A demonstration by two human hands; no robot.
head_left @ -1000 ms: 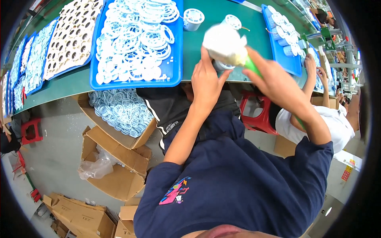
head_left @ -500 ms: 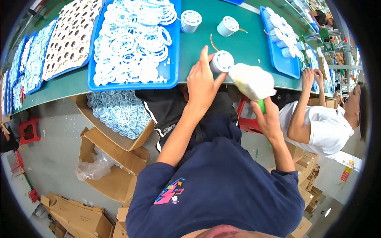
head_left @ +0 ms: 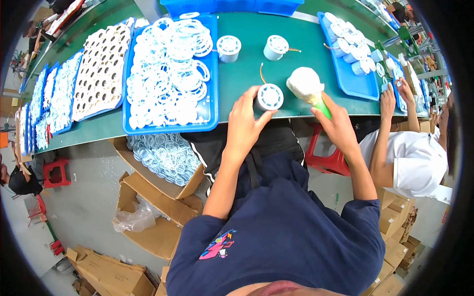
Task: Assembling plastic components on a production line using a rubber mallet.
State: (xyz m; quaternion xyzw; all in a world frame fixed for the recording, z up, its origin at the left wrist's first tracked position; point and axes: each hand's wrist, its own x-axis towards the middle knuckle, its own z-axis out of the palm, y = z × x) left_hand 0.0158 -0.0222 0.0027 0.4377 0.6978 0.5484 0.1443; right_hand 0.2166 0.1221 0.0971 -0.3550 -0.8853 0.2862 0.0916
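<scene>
At the table's front edge my left hand (head_left: 246, 117) curves its thumb and fingers around a white cylindrical housing (head_left: 270, 97). The housing stands upright, with a slotted ring on top and a thin orange wire rising behind it. My right hand (head_left: 336, 127) is closed on the green handle of a mallet (head_left: 305, 85) whose head is wrapped in white. That head is just right of the housing, apart from it. Two similar housings stand farther back, the left one (head_left: 228, 48) beside a blue tray and the right one (head_left: 277, 47) with its wire pointing right.
On the left a blue tray (head_left: 215, 106) is heaped with white rings, beside a tray of pale holed parts (head_left: 101, 71). Another blue tray (head_left: 355, 91) holds several housings on the right. A co-worker (head_left: 410, 153) sits there. Below are a carton of rings (head_left: 163, 155) and a red stool (head_left: 326, 155).
The mallet head has moved back from beside the held housing, leaving a gap. My left hand still holds the housing. The whole view has shifted, showing more of the table's far side.
</scene>
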